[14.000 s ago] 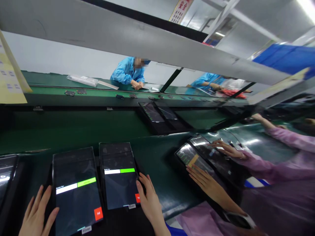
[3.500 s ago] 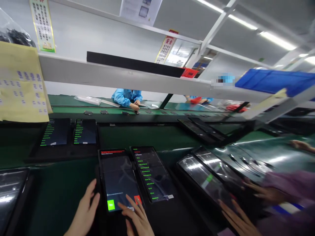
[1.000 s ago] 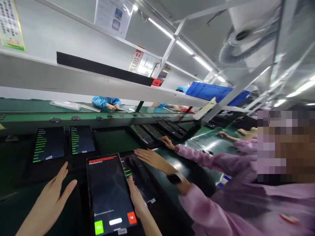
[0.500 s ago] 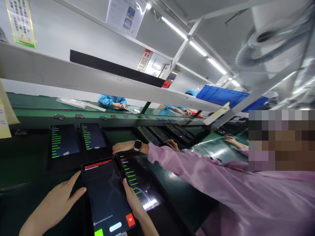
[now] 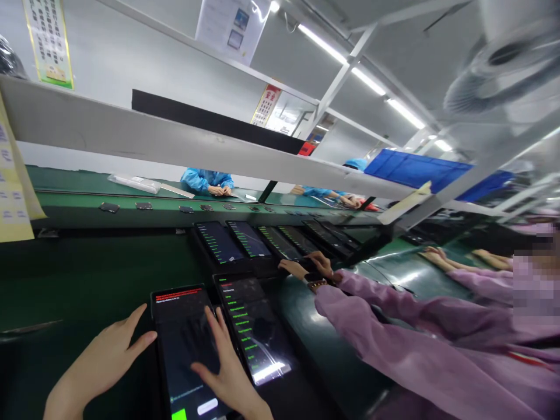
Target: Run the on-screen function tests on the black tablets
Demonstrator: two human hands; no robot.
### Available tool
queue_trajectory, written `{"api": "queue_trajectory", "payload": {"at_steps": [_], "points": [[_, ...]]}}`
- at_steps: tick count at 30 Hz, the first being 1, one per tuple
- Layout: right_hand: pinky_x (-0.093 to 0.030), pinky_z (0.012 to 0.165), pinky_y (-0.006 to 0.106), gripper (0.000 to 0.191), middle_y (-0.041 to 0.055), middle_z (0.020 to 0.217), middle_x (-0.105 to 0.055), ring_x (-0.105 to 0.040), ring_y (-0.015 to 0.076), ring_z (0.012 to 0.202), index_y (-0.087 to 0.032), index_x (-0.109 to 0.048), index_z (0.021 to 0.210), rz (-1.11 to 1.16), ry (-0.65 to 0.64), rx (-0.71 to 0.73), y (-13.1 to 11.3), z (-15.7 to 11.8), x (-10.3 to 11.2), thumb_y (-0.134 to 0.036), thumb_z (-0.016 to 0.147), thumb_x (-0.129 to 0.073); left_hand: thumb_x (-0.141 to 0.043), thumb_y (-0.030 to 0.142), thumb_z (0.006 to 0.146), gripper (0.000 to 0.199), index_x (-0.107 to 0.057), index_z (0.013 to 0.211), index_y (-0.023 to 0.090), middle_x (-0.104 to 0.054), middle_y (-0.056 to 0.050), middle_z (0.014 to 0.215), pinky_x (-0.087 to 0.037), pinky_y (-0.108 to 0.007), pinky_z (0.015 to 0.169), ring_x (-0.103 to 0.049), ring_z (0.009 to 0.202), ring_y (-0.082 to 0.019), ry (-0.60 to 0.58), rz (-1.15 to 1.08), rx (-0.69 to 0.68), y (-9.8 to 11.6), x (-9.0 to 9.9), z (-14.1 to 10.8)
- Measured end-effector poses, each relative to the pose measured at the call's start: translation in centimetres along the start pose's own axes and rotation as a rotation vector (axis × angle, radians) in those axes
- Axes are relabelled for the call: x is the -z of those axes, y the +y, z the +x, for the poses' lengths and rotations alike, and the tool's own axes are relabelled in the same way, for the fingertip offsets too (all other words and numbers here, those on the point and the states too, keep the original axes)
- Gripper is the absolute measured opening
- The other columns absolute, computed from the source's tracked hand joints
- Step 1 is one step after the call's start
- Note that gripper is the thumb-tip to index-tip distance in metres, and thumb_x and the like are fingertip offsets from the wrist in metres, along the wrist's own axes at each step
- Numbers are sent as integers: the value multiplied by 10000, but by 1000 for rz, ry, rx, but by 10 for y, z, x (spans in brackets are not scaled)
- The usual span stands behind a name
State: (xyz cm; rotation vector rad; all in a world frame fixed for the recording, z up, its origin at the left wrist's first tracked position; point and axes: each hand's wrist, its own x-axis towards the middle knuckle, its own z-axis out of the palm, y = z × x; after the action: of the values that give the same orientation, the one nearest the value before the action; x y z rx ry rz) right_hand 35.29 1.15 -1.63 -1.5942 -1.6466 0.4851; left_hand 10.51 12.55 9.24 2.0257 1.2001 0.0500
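Observation:
Two dark tablets lie side by side in front of me. The left tablet (image 5: 179,326) shows red text at its top and a green button at its bottom edge. My left hand (image 5: 109,353) rests open beside its left edge, thumb touching the frame. My right hand (image 5: 221,367) lies open on that tablet's screen, fingers spread. The right tablet (image 5: 251,326) shows a list of green lines and nobody touches it.
A person in a pink sleeve (image 5: 394,344) at my right reaches both hands (image 5: 306,267) to a row of tablets (image 5: 262,240) on the green conveyor (image 5: 100,262). Beyond it, workers in blue (image 5: 207,181) sit under a grey shelf (image 5: 175,146). A yellow sheet (image 5: 13,198) hangs at left.
My right hand moved from the left tablet's right edge onto its screen. The pink-sleeved person drew the arm back right. The pair of tablets on the belt now lies further right.

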Motion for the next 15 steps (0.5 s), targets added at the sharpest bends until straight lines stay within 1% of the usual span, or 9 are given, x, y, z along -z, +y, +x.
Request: {"api": "queue_trajectory", "payload": {"at_steps": [1,3,5,8,11,13,15], "points": [[-165,1163,553,1013,56,1594,-67,58,290,1451,-299,-7,1524,-59,-91,-8,-4,1,-4,-246,799,-711,-290,691,874,800,-248,1496,190,-380,-83,1461,-303,-491,1117,-367,1344,-308,-3,3,-9,0,0,1],[-90,1154,598,1239,73,1593,25,137,317,1430,-303,105,1505,-171,-225,-10,-9,2,-12,-236,686,-822,-294,683,880,787,-249,1496,195,-362,-77,1471,-312,-477,1115,-358,1350,-302,-12,1,-33,1,-1,1],[-39,1143,618,1348,96,1584,77,171,332,1416,-288,161,1487,-252,-308,8,-13,4,-16,-276,623,-874,-303,679,885,768,-262,1492,211,-377,-69,1463,-332,-462,1105,-375,1340,-300,-16,-13,-59,2,-1,1],[-27,1138,616,1377,125,1567,133,200,342,1402,-246,160,1485,-304,-385,18,-15,4,-17,-375,599,-886,-312,664,890,747,-272,1489,219,-402,-70,1448,-339,-453,1101,-398,1326,-297,-17,-26,-75,3,-1,-1],[-15,1141,603,1354,143,1558,146,210,345,1396,-202,98,1501,-327,-442,1,-19,6,-19,-449,593,-874,-311,660,892,747,-253,1493,220,-371,-66,1469,-302,-458,1122,-363,1349,-288,-26,-23,-50,5,0,-1],[-16,1143,595,1362,153,1557,135,201,352,1396,-176,62,1509,-332,-460,-12,-21,11,-20,-469,567,-879,-307,664,892,752,-247,1495,219,-363,-67,1474,-296,-462,1124,-357,1352,-291,-26,-24,-43,8,1,0],[-26,1142,600,1389,160,1557,121,169,378,1397,-168,28,1515,-330,-464,-13,-23,14,-19,-454,522,-900,-304,661,891,761,-244,1497,205,-365,-73,1472,-297,-468,1124,-358,1351,-294,-24,-11,-46,11,2,0]]}}
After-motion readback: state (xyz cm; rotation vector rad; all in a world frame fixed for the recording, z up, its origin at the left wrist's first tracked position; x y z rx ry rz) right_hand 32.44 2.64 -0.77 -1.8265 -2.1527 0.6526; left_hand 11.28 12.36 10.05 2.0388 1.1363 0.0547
